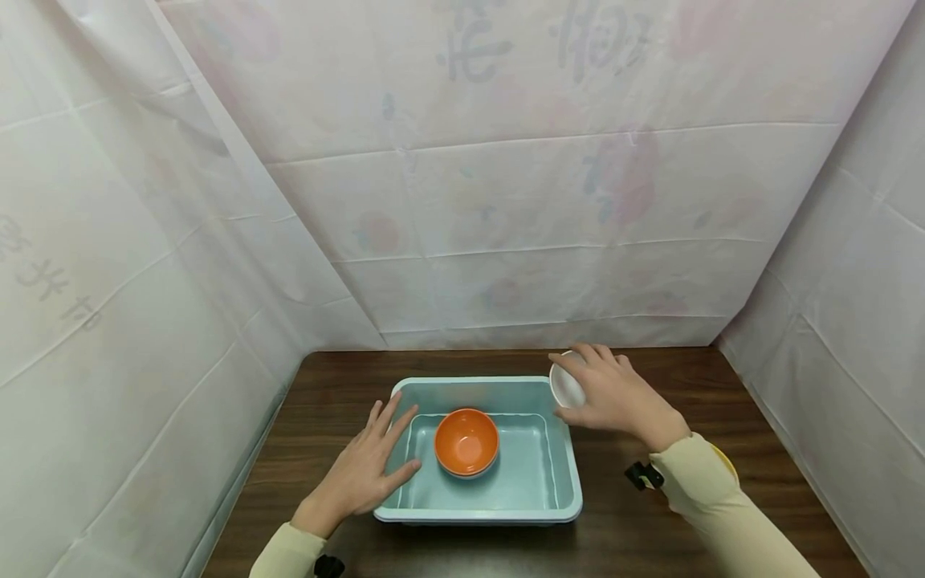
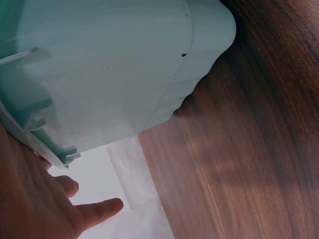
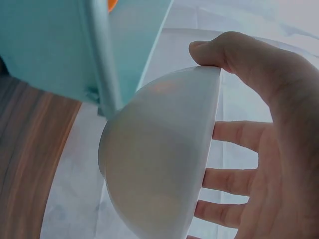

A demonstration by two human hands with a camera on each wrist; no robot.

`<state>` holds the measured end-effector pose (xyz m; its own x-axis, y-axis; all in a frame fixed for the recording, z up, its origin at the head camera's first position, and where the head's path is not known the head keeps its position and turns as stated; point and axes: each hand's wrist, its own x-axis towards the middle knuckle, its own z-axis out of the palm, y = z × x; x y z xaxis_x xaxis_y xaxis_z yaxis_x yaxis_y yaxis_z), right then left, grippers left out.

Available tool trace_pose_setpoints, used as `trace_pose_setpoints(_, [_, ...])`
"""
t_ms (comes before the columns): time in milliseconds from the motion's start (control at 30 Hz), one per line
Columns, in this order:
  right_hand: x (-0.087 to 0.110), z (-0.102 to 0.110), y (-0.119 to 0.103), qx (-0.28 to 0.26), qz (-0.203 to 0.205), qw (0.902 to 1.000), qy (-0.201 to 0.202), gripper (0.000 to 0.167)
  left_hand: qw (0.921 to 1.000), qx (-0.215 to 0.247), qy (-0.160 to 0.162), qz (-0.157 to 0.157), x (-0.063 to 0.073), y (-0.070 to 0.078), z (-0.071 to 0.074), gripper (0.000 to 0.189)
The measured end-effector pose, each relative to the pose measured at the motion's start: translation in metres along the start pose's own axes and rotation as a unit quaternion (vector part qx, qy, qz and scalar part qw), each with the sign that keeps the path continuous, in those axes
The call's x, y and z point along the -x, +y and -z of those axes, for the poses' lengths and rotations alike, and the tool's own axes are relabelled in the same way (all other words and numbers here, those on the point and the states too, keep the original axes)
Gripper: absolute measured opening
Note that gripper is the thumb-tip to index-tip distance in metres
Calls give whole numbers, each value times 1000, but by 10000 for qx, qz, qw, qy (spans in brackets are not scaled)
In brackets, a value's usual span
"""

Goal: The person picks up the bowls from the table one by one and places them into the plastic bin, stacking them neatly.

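A white bowl (image 1: 564,390) is in my right hand (image 1: 616,395), gripped at its rim with the thumb on one side and the fingers on the other. In the right wrist view the bowl (image 3: 154,154) is tipped on its side, its rounded bottom overlapping the basin's edge. The light blue basin (image 1: 477,514) stands on the table, and an orange bowl (image 1: 466,442) sits upright inside it with a paler edge showing underneath. My left hand (image 1: 361,471) lies at the basin's left rim, fingers spread and straight.
Part of a yellow object (image 1: 726,463) peeks out behind the right sleeve on the dark wooden table (image 1: 311,425). White sheets (image 1: 542,201) hang at the back and both sides of the table. Each wrist carries a small black camera (image 1: 643,475).
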<state>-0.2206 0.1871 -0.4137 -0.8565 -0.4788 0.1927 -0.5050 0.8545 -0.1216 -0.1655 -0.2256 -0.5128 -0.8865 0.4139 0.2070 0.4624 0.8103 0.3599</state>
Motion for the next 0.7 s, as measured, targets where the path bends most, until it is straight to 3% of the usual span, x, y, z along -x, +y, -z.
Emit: trace_pose_setpoints(700, [-29, 0, -43, -122, 452, 9987, -217, 82, 10000, -30, -31, -1, 1, -2, -1, 78])
